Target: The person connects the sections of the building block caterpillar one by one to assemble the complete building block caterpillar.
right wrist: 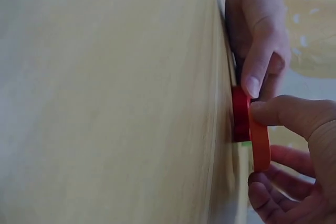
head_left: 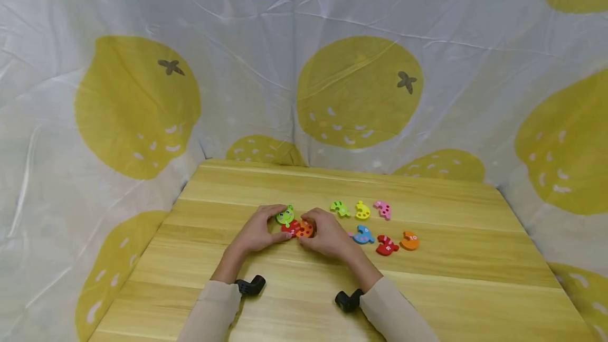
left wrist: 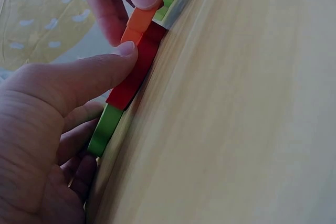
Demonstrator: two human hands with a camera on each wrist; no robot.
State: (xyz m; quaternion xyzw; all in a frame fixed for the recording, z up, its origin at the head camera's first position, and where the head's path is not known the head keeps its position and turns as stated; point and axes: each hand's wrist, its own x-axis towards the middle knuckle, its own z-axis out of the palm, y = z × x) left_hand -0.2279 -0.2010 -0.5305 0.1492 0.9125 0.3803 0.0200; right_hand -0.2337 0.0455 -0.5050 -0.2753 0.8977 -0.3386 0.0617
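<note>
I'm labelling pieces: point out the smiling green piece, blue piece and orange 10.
Smiling green piece (head_left: 286, 217), head view: its painted face.
Blue piece (head_left: 364, 235), head view: its middle.
Orange 10 (head_left: 411, 239), head view: its numeral.

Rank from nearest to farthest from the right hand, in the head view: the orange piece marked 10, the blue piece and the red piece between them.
1. Blue piece: just right of the right hand.
2. Red piece: right of the blue one.
3. Orange piece marked 10: farthest right.
</note>
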